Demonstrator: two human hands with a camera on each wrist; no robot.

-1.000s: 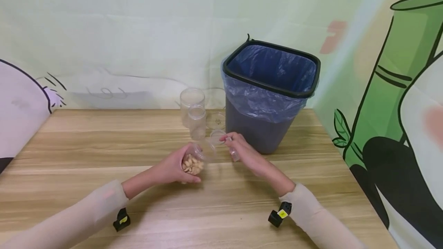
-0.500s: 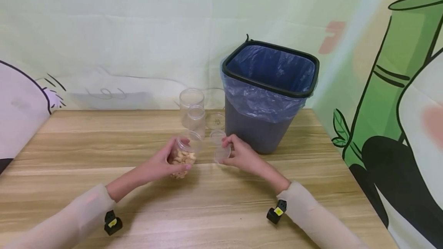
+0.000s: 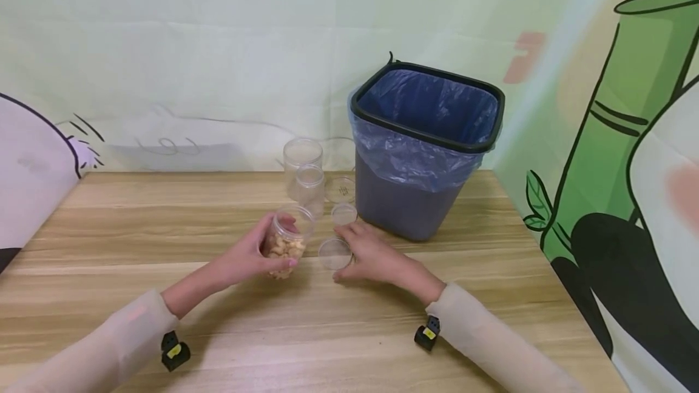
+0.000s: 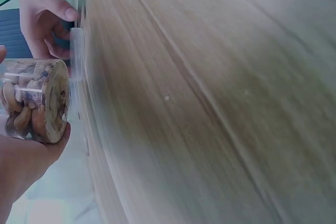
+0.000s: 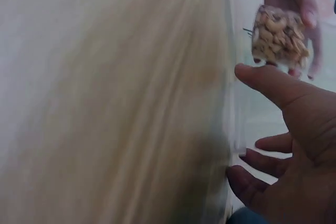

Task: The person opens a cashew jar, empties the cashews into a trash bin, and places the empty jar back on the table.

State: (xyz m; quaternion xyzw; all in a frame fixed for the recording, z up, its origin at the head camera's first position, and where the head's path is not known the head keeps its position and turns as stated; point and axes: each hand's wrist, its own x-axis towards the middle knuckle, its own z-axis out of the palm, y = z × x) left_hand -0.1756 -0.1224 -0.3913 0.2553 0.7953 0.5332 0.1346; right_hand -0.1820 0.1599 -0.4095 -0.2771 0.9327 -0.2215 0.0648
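In the head view my left hand [image 3: 267,250] grips a clear plastic jar [image 3: 295,226] of cashews [image 3: 286,247], slightly tilted, its mouth uncovered. The left wrist view shows the nuts through the jar's wall and base. To its right a round clear lid [image 3: 335,254] lies flat on the wooden table. My right hand [image 3: 377,255] is beside this lid, thumb and fingers spread apart around its right side. The right wrist view shows the same spread fingers [image 5: 262,161]; whether they touch the lid's rim is hard to tell.
Two clear jars, a wide one [image 3: 302,156] and a narrow one [image 3: 310,190], stand behind the held jar. A smaller lid [image 3: 344,214] and a larger lid [image 3: 341,188] lie beside them. A grey bin [image 3: 406,202] with a blue liner stands at the right.
My left hand has drawn the jar left and turned it more upright. My right hand has brought the lid down left onto the table, and its fingers have spread.
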